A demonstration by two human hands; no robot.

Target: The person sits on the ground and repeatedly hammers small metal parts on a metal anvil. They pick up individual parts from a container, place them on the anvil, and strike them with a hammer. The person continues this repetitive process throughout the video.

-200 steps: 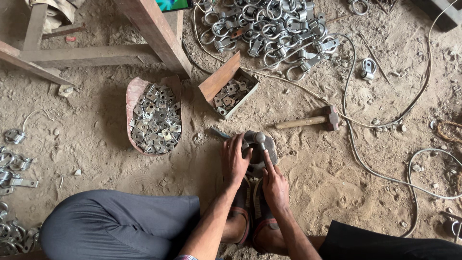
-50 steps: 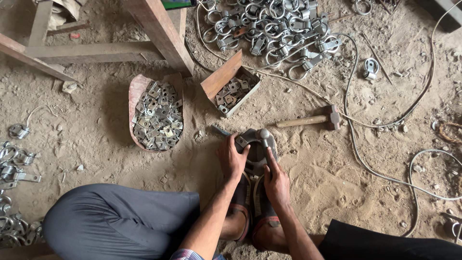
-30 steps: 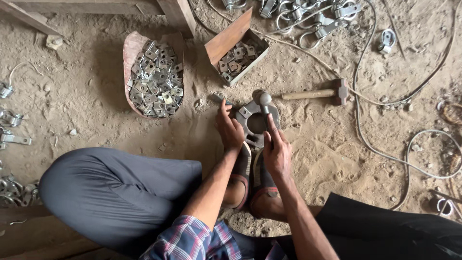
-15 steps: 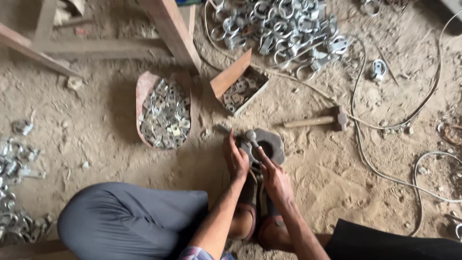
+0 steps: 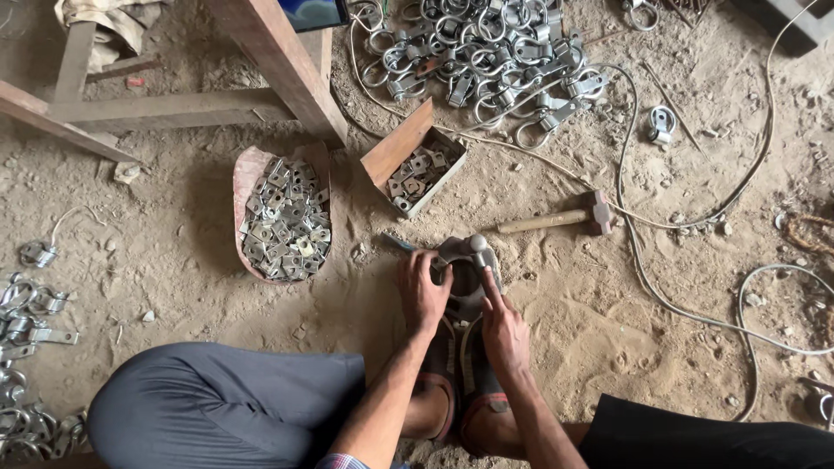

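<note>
**Sandy workshop floor, 2 hands on a metal clamp**

Sandy dirt floor [image 5: 712, 313] fills the view, strewn with metal parts and cables. At the middle, a grey metal clamp [image 5: 469, 265] with a round knob on top sits on the sand, just in front of the person's sandalled feet [image 5: 460, 391]. Left hand [image 5: 423, 291] curls around the clamp's left side, fingers wrapped over its rim. Right hand [image 5: 504, 328] rests against the right side, its forefinger stretched up along the metal toward the knob; neither hand is spread wide.

Just beyond the clamp lies a wooden-handled hammer [image 5: 560, 217], apart from both hands. A small wooden box [image 5: 415, 169] of metal pieces stands near it, and to the left a reddish tray [image 5: 282, 213] holds a heap of flat plates. A big pile of ring clamps [image 5: 486, 56] lies further back, beside wooden beams [image 5: 278, 61]. A pale cable [image 5: 686, 221] loops across the right.
</note>
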